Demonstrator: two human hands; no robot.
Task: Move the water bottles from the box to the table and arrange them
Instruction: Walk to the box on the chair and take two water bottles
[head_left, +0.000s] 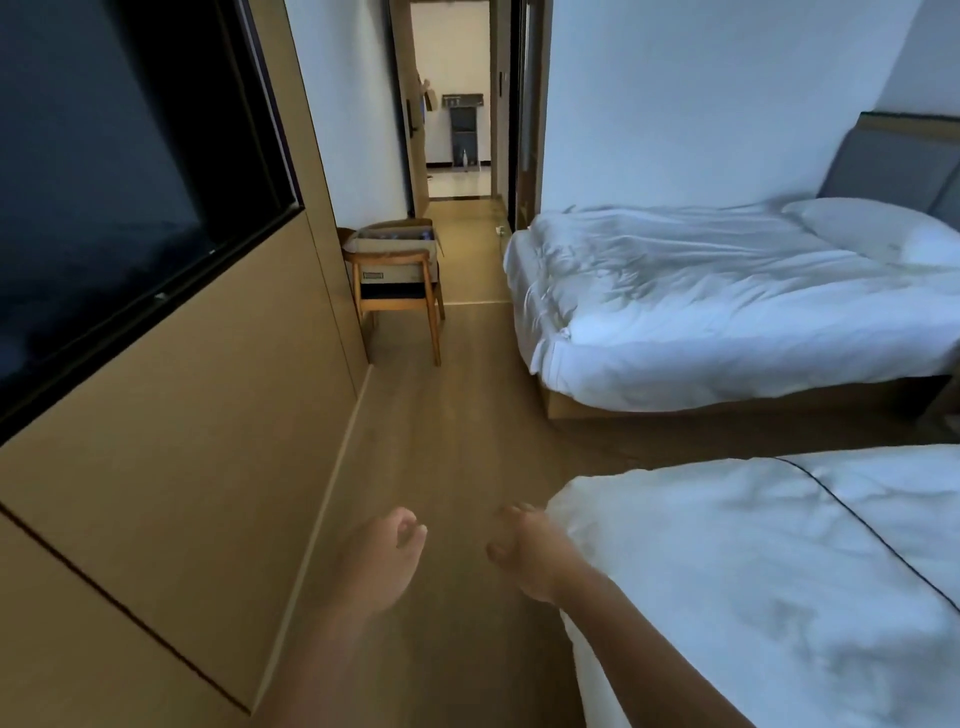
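Bottles (402, 235) sit in the cardboard box (395, 257) on the wooden chair (402, 291); your left hand (384, 558) and right hand (530, 553) hang loosely curled, holding nothing.

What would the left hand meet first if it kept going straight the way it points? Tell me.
Probably nothing close: the left hand points along bare floor toward the wooden chair carrying the box of bottles. That chair would likely come first, though depth is unclear.
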